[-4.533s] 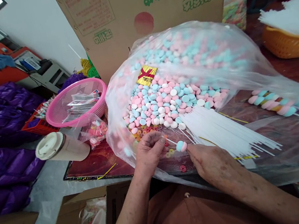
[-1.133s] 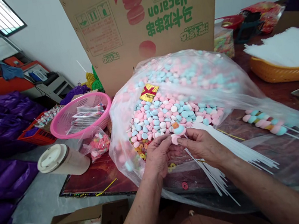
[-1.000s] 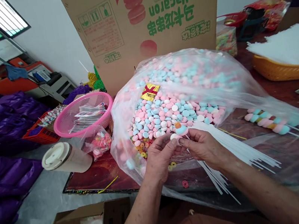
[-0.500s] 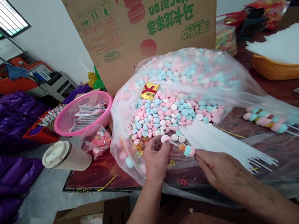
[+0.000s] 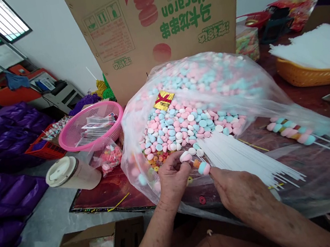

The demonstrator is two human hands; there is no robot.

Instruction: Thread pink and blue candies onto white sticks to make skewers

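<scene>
My left hand (image 5: 174, 177) pinches a pink-and-white marshmallow (image 5: 185, 156) between thumb and fingers. My right hand (image 5: 236, 185) is closed around a candy skewer (image 5: 204, 168), which carries a pink piece, a blue piece and a small orange one; most of its stick is hidden by the hand. The marshmallow and the skewer's upper end are close together. Both hands are over the front of a clear plastic bag (image 5: 259, 83) full of pink, blue and white marshmallows (image 5: 180, 125). Beside my right hand lies a bundle of white sticks (image 5: 245, 156).
Finished candy skewers (image 5: 291, 130) lie at the right. A pink basket (image 5: 65, 145) with flat packets and a lidded cup (image 5: 72, 173) stand left. Behind is a large cardboard box (image 5: 131, 70); an orange basket (image 5: 316, 74) of white material sits far right. Small ring candies (image 5: 159, 157) lie near my left hand.
My right hand and the skewer have moved left, closer to my left hand. The marshmallow in my left hand has turned slightly, and the view has shifted a little.
</scene>
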